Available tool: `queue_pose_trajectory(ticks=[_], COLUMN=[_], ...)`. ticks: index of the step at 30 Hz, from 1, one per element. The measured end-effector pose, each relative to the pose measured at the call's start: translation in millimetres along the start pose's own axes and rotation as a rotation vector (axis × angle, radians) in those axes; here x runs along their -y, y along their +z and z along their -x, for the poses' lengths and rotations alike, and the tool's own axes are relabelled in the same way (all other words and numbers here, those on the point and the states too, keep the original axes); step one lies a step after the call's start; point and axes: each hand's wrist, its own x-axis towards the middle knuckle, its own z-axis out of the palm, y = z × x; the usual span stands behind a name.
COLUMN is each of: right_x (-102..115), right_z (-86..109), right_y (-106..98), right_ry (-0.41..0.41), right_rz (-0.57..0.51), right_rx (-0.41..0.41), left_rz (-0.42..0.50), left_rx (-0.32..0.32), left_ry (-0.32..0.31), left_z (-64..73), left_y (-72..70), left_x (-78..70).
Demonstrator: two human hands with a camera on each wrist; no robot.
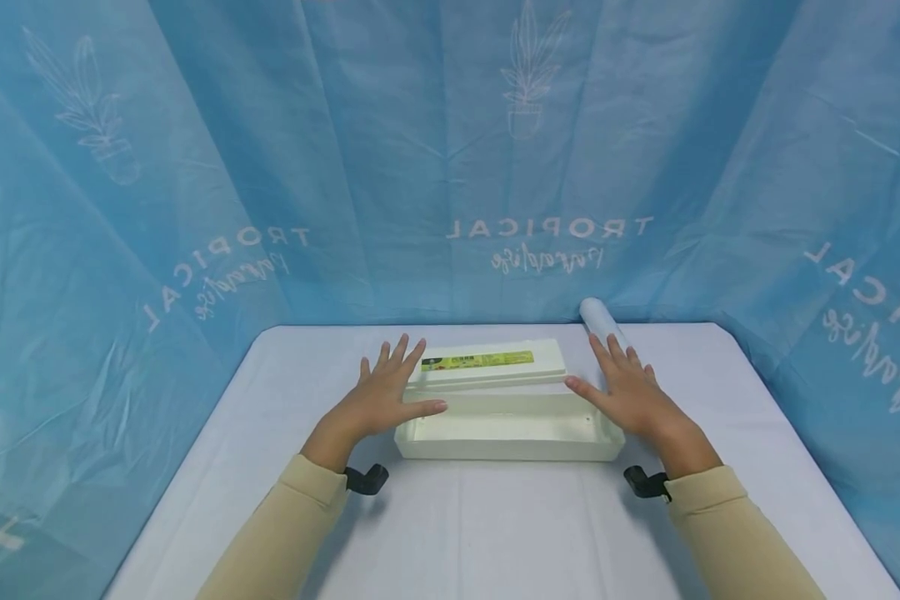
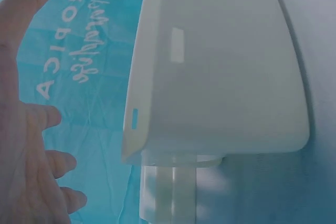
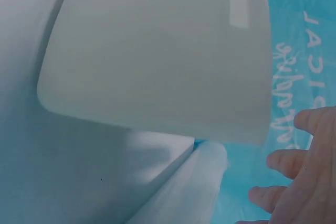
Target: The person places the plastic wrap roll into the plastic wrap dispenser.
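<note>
Here's the white box point(image 1: 510, 451) on the counter point(image 1: 487, 533), lying between the two hands: left hand point(image 1: 375, 396) spread at its left end, right hand point(image 1: 630, 396) spread at its right, both raised, neither gripping. A labelled lid point(image 1: 510, 375) sits just on the far side. Thumbs cover the box's far corners, the right hand hides part of a pale roll point(image 1: 600, 315), and the label's print is too small to read.

The long off-white plastic box point(image 1: 510, 450) and flat off-white lid point(image 1: 487, 377) match, the lid bearing a yellow-green label point(image 1: 477, 361) with dark print. White cloth covers the worktop point(image 1: 495, 533); the blue curtain point(image 1: 390, 167) shows white plant drawings and lettering.
</note>
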Motion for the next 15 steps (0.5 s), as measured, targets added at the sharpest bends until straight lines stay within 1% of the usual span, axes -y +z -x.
queue_pose_trajectory(ticks=[4, 10, 15], right_x=[-1.7, -3.8, -3.4], right_z=[-0.5, 1.6, 2.5], right_y=[-0.7, -3.1, -3.9], right_ry=[0.004, 0.019, 0.024], right_rz=[0.009, -0.001, -0.002], right_rx=[-0.002, -0.009, -0.020], left_rz=[0.020, 0.018, 0.030], left_rx=[-0.011, -0.056, -0.068], left_ry=[0.007, 0.033, 0.012], left_z=[2.0, 3.6, 7.9], left_y=[1.3, 4.8, 6.4], left_x=[1.5, 3.4, 4.9])
